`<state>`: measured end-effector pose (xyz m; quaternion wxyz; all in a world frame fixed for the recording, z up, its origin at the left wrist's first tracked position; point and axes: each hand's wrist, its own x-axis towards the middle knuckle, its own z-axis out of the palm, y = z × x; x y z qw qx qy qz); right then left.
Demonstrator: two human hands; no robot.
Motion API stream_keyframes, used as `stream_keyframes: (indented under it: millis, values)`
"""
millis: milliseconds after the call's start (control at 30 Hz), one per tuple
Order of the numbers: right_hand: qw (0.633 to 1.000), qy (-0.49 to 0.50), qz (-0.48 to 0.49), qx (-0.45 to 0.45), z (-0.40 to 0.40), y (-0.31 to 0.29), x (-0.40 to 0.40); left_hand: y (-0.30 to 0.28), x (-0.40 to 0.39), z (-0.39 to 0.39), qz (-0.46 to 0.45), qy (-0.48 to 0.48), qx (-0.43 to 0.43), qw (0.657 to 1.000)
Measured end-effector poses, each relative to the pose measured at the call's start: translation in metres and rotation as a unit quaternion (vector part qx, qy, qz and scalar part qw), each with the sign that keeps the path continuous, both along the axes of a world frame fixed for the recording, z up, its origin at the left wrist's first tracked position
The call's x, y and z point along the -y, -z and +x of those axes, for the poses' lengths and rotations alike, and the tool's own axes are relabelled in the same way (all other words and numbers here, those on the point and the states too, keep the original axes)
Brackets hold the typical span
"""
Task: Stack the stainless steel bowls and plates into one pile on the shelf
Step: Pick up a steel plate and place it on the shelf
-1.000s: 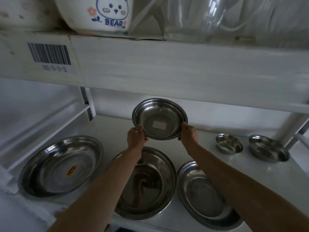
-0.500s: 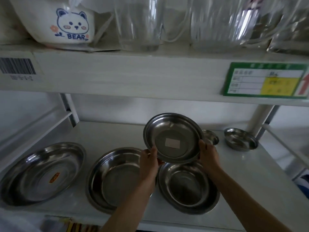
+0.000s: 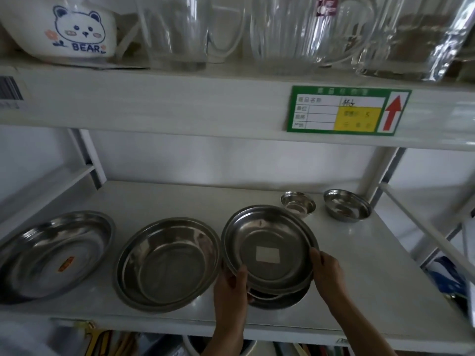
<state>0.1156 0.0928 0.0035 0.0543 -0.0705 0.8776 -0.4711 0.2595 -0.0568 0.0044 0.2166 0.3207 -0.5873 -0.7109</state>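
Note:
I hold a steel plate with a white sticker [image 3: 267, 242] by its rim, my left hand [image 3: 232, 286] at its near-left edge and my right hand [image 3: 326, 271] at its right edge. It lies tilted inside a slightly larger steel plate [image 3: 280, 300] resting on the white shelf [image 3: 180, 199]. To the left lie a middle steel plate [image 3: 167, 263] and a big steel plate with an orange sticker [image 3: 51, 255]. Two small steel bowls stand behind: one [image 3: 298, 202] just past the held plate, another [image 3: 347, 208] further right.
The upper shelf edge carries a green label [image 3: 347, 111] and a barcode tag [image 3: 10, 89]. Above stand a bear-print white bowl [image 3: 69, 29] and glass jugs [image 3: 180, 32]. A white upright [image 3: 377, 176] bounds the shelf at right, a bracket [image 3: 90, 160] at left.
Both hands have lowered the stickered plate from mid-air down into the plate at the front right. The view has shifted right.

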Motion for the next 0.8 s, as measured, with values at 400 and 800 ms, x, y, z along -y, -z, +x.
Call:
stream_keyframes:
  millis: [400,800]
  values:
    - [0.998,0.064,0.005,-0.01,0.025,0.028,0.0,0.025,-0.012,0.007,-0.053,-0.123,0.073,0.988]
    - [0.988,0.139,-0.073,-0.01,0.033,0.034,0.01,0.035,-0.013,0.005,-0.038,-0.17,0.035,0.984]
